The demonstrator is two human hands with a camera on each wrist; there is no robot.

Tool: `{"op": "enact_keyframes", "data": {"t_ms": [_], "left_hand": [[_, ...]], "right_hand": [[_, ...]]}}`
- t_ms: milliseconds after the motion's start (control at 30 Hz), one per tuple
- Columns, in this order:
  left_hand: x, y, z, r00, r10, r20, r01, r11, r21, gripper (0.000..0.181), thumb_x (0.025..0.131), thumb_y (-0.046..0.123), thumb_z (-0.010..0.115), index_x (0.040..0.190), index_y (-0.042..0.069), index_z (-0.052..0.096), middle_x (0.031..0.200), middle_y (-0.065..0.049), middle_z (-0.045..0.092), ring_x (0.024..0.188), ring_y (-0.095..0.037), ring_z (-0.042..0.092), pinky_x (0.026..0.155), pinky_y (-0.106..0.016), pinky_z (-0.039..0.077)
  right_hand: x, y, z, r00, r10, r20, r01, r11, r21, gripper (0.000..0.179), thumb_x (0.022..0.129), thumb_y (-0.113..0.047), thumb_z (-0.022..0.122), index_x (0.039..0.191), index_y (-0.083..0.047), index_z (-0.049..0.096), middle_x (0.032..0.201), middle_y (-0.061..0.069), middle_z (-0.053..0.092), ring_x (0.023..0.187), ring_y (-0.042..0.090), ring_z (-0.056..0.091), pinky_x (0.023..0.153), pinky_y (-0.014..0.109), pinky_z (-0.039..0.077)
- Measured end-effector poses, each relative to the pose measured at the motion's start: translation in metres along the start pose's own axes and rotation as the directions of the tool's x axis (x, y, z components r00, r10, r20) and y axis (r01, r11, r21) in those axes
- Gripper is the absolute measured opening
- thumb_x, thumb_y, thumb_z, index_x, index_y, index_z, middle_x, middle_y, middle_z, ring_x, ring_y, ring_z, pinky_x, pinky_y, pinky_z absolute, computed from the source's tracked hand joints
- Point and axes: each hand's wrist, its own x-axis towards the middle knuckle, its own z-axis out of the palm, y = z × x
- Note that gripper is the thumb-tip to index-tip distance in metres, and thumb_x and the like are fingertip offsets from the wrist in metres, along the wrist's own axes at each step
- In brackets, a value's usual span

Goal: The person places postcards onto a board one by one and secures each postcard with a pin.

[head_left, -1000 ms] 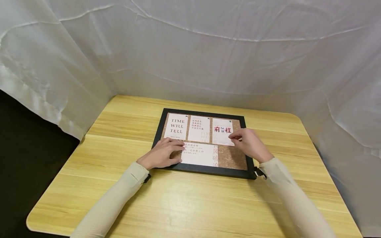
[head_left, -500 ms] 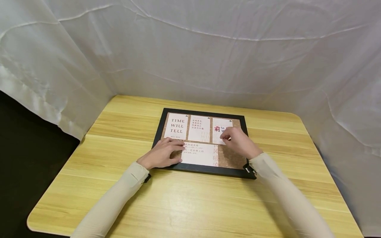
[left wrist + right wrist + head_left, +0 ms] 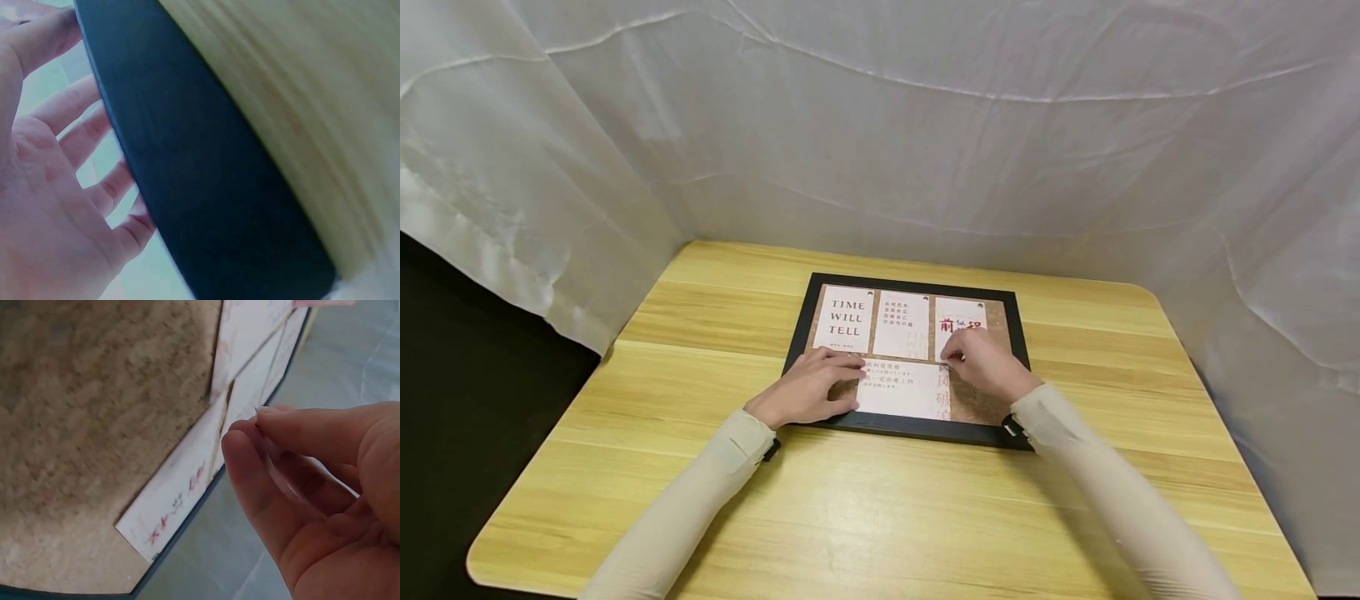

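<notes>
A cork board in a black frame (image 3: pixel 895 427) lies on the table, bearing three upright white cards along its top and a wide white card (image 3: pixel 901 398) below. My left hand (image 3: pixel 808 387) rests with spread fingers on the board's left side, at the wide card's left end. In the left wrist view, the frame's edge (image 3: pixel 181 150) hides its fingertips. My right hand (image 3: pixel 988 362) is over the bottom of the upper right card (image 3: pixel 958 310). Between thumb and forefinger it pinches a tiny pin (image 3: pixel 257 410), only its sharp point showing in the right wrist view.
The board sits toward the back of a light wooden table (image 3: pixel 895 525) with rounded corners. White cloth (image 3: pixel 880 150) hangs behind and on both sides. Bare cork (image 3: pixel 94 425) shows right of the wide card. The table's left edge borders a dark area.
My right hand has moved left across the upper right card, from its lower right corner toward its lower left, still pinching. The left hand and the board have not moved.
</notes>
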Motion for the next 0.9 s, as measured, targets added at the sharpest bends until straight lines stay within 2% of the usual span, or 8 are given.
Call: {"op": "enact_keyframes", "data": {"t_ms": [200,400,633,900], "left_hand": [[0.0,0.0,0.001,1.0,-0.01,0.003,0.01,1.0,-0.001,0.048,0.096,0.038,0.072,0.14,0.017,0.066,0.157,-0.001,0.054,0.141,-0.03,0.047,0.109,-0.057,0.039],[0.0,0.0,0.001,1.0,-0.007,0.005,0.007,1.0,-0.008,0.049,0.097,0.037,0.072,0.14,0.016,0.066,0.157,-0.002,0.053,0.142,-0.031,0.046,0.11,-0.059,0.039],[0.0,0.001,0.001,1.0,-0.003,0.003,0.003,1.0,-0.007,0.049,0.096,0.037,0.072,0.14,0.016,0.066,0.157,-0.002,0.054,0.141,-0.031,0.047,0.11,-0.059,0.039],[0.001,0.0,0.001,1.0,-0.007,0.007,0.007,1.0,-0.007,0.049,0.096,0.037,0.072,0.14,0.016,0.066,0.157,-0.002,0.054,0.141,-0.031,0.047,0.109,-0.058,0.039]], "right_hand": [[0.0,-0.001,0.006,0.998,0.039,0.041,-0.04,0.999,0.025,0.019,0.093,0.008,0.066,0.096,-0.002,0.082,0.102,0.014,0.079,0.095,0.024,0.073,0.083,0.039,0.062],[0.001,0.0,0.012,0.997,0.047,0.059,-0.048,0.999,0.003,0.022,0.094,0.008,0.065,0.093,-0.005,0.082,0.101,0.011,0.079,0.09,0.017,0.07,0.078,0.035,0.06],[0.003,-0.001,0.016,0.992,0.094,0.079,-0.094,0.996,-0.01,0.02,0.096,0.005,0.066,0.096,-0.006,0.082,0.105,0.01,0.078,0.093,0.017,0.07,0.08,0.035,0.06],[0.004,-0.003,0.016,0.994,0.058,0.088,-0.053,0.997,-0.056,0.029,0.094,0.013,0.06,0.089,-0.005,0.083,0.099,0.01,0.079,0.082,0.012,0.062,0.069,0.026,0.05]]}}
